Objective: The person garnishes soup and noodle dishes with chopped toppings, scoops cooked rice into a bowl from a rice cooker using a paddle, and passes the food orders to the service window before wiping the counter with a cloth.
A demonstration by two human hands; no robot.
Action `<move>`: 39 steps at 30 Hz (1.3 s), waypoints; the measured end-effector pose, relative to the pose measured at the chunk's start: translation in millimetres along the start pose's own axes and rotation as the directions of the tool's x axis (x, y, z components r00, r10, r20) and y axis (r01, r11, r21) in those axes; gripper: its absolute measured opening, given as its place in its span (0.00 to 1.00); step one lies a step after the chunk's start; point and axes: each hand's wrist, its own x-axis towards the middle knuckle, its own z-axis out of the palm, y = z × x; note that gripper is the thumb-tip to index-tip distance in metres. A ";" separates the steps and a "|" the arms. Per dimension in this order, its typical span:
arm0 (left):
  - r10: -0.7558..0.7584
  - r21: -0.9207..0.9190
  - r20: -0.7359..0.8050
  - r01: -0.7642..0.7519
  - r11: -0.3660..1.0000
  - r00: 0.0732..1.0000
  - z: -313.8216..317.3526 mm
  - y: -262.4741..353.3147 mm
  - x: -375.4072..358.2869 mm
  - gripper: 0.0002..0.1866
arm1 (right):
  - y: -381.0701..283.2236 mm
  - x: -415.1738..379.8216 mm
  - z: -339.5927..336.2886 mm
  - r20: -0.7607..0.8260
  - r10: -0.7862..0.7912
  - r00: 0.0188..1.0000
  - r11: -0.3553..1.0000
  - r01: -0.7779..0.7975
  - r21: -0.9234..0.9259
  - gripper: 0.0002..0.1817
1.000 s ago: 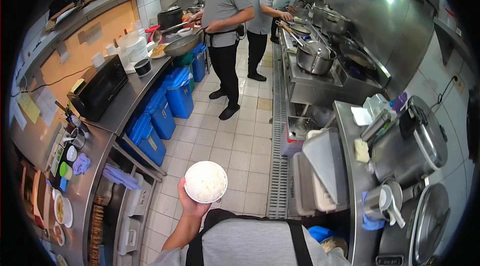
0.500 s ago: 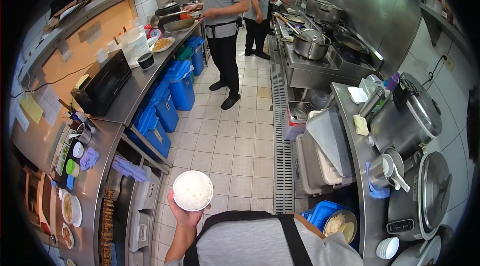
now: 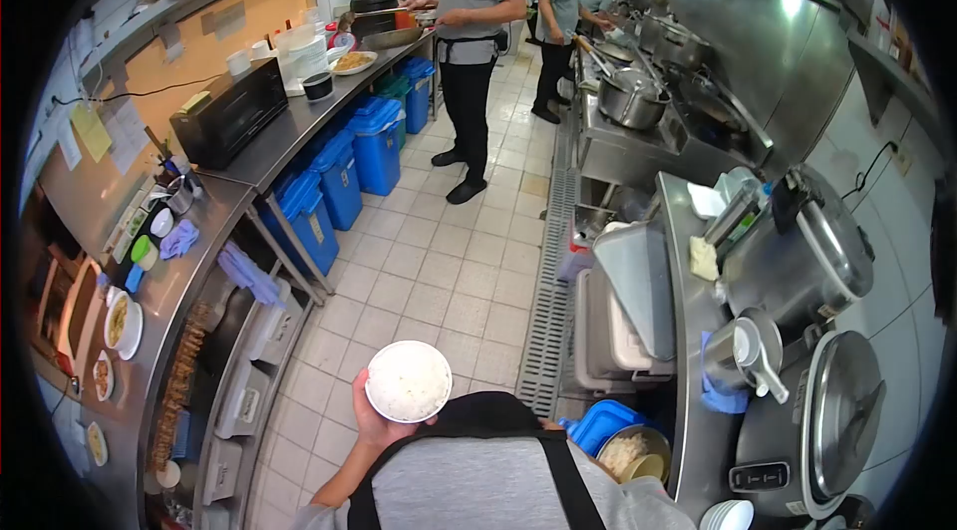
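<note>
- Our left hand (image 3: 372,424) grasps bowl (image 3: 404,417) of rice (image 3: 409,380), near.
- Right hand hidden; can't tell state.
- We judge bowl light, stiff, maybe slippery; support underneath.

A plate of food (image 3: 372,58) and a small black pot (image 3: 318,88) sit near the left worktop's (image 3: 296,122) front edge, blue bins (image 3: 342,174) beneath. A steel saucepan (image 3: 630,105) stands near the stove's (image 3: 630,159) aisle-side edge.

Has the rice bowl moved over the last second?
Yes: judged against the nearest blue bin, the rice bowl in the left hand has shifted back, lower in view, with more floor showing between.
</note>
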 end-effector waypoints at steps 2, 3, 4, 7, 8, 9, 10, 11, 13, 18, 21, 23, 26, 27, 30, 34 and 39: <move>0.023 -0.018 0.005 -0.022 1.000 1.000 11.9 -6.9 -10.9 0.41 | 38.2 -5.9 38.7 -0.042 0.104 0.994 0.993 -0.102 0.056 0.25; 0.025 -0.030 0.010 -0.025 0.999 1.000 15.6 -8.5 -17.8 0.41 | 63.4 -8.9 59.2 -0.092 0.176 0.980 0.982 -0.169 0.085 0.23; 0.031 -0.027 -0.029 -0.032 0.999 0.999 14.1 -11.2 -23.5 0.41 | 70.7 -7.6 62.2 -0.157 0.243 0.957 0.968 -0.227 0.109 0.22; 0.065 -0.019 -0.074 -0.067 0.998 0.995 9.5 -19.3 -37.7 0.41 | 62.2 -24.0 42.5 -0.007 0.100 0.995 0.995 -0.100 0.008 0.20; 0.057 -0.051 -0.092 -0.062 0.997 0.994 7.9 -22.5 -40.9 0.42 | 74.0 -14.7 48.7 0.010 0.074 0.997 0.997 -0.074 0.005 0.20; 0.043 -0.057 -0.075 -0.047 0.997 0.996 5.5 -24.5 -42.6 0.42 | 80.2 -1.6 49.3 0.010 0.067 0.998 0.998 -0.067 -0.006 0.19; 0.024 -0.063 -0.065 -0.028 0.998 0.998 1.9 -27.2 -45.9 0.42 | 86.8 5.1 53.9 0.017 0.067 0.998 0.998 -0.066 -0.015 0.18; 0.002 -0.070 -0.053 -0.006 0.998 0.999 0.2 -30.6 -48.2 0.43 | 92.4 4.9 56.1 0.022 0.068 0.997 0.997 -0.068 -0.023 0.18; 0.004 0.001 -0.028 -0.004 1.000 1.000 3.8 -37.9 -48.5 0.43 | 61.0 -15.1 28.4 -0.014 0.105 0.994 0.994 -0.105 -0.023 0.17; 0.033 -0.044 -0.038 -0.035 0.998 0.999 24.2 -58.2 -41.6 0.44 | 82.1 -25.3 30.1 -0.109 -0.023 0.994 1.000 0.023 -0.002 0.12; -0.005 -0.135 -0.047 -0.001 0.991 0.999 28.1 -60.2 -41.2 0.44 | 94.3 -37.1 25.6 -0.065 0.059 0.996 0.998 -0.058 0.014 0.11; -0.050 -0.134 0.024 0.053 0.990 0.998 24.4 -56.9 -42.1 0.43 | 100.4 -49.0 24.3 -0.043 0.088 0.995 0.996 -0.086 0.030 0.10; -0.088 -0.132 0.060 0.095 0.987 0.994 19.5 -53.1 -43.6 0.42 | 106.2 -62.1 20.1 -0.020 0.126 0.992 0.990 -0.124 0.062 0.10; -0.096 -0.133 0.059 0.103 0.986 0.994 18.7 -53.5 -43.9 0.42 | 106.7 -65.0 19.8 -0.014 0.136 0.991 0.988 -0.135 0.071 0.10; -0.111 -0.148 0.037 0.115 0.982 0.993 15.7 -55.9 -40.7 0.42 | 108.5 -74.7 17.9 0.001 0.169 0.986 0.980 -0.168 0.110 0.10; -0.107 -0.164 0.271 0.155 0.974 0.957 -7.3 -57.6 -30.1 0.47 | 104.1 -82.6 11.5 0.021 0.199 0.980 0.964 -0.199 0.173 0.11; -0.086 -0.241 0.258 0.150 0.959 0.962 1.1 -55.9 -35.8 0.47 | 85.5 -80.6 -3.8 0.074 0.192 0.979 0.927 -0.206 0.314 0.13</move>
